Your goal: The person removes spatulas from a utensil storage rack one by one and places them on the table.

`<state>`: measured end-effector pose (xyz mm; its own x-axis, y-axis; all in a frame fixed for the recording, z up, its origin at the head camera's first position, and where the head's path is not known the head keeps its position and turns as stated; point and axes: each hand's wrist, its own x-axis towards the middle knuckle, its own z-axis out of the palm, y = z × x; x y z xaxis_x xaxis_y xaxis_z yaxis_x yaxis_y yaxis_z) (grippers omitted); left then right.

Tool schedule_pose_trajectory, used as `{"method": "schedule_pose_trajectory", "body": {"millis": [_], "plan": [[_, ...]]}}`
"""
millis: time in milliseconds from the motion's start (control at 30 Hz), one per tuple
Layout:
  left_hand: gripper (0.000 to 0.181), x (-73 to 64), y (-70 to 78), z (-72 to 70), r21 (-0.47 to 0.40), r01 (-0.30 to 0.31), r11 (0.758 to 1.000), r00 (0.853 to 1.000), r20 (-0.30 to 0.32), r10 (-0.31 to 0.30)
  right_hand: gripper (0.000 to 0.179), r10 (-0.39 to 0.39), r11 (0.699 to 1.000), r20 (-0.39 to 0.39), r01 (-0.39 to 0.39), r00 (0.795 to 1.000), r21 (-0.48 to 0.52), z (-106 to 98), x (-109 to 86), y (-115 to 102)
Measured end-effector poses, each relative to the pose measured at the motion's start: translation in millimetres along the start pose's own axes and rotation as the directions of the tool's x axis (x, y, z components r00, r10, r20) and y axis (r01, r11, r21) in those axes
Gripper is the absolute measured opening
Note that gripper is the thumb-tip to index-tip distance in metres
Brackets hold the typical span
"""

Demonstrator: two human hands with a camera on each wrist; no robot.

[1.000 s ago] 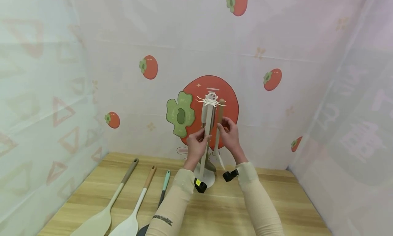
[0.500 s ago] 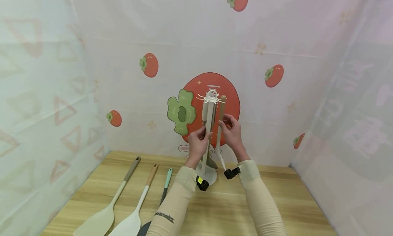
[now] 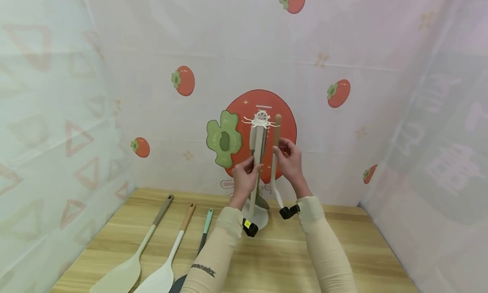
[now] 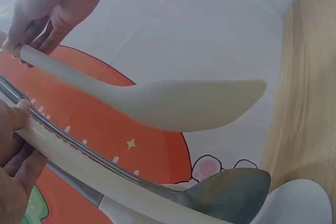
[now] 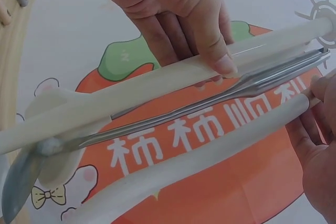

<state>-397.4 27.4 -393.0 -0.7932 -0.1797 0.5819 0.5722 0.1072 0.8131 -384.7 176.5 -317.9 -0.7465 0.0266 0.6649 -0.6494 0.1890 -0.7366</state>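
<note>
- The white cooking tool (image 4: 194, 106) is up in the air, beside the stand's pole (image 3: 259, 142) and above the desk (image 3: 305, 250). Its wooden handle (image 3: 277, 130) points up and its white end points down. I can't tell if it is a spoon or a turner.
- The right grip (image 3: 290, 159) pinches it with thumb and fingers, close to where the wood meets the white part.
- The left grip (image 3: 245, 174) holds the pole partway up, between thumb and fingers.
- The tool looks light, so a pinch should be enough. The neck looks stiff, but the white end may bend a little.
- The white part looks smooth and could slide. The wood seems the best bit to hold, low enough to leave the top free.
- The top is near the white hooks (image 3: 261, 123). I can't tell if it touches one.
- The stand could wobble, so the pole's middle is a good place to hold. The skinny hooks might snap if grabbed.
</note>
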Motion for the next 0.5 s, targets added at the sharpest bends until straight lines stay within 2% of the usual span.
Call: {"method": "schedule_pose_trajectory", "body": {"millis": [500], "plan": [[0.035, -1.3, -0.2, 0.0, 0.0, -0.002, 1.0, 1.0, -0.009, 0.002, 0.035, 0.0, 0.999, -0.003, 0.0, 1.0, 0.05, -8.0, 0.1, 5.7]]}}
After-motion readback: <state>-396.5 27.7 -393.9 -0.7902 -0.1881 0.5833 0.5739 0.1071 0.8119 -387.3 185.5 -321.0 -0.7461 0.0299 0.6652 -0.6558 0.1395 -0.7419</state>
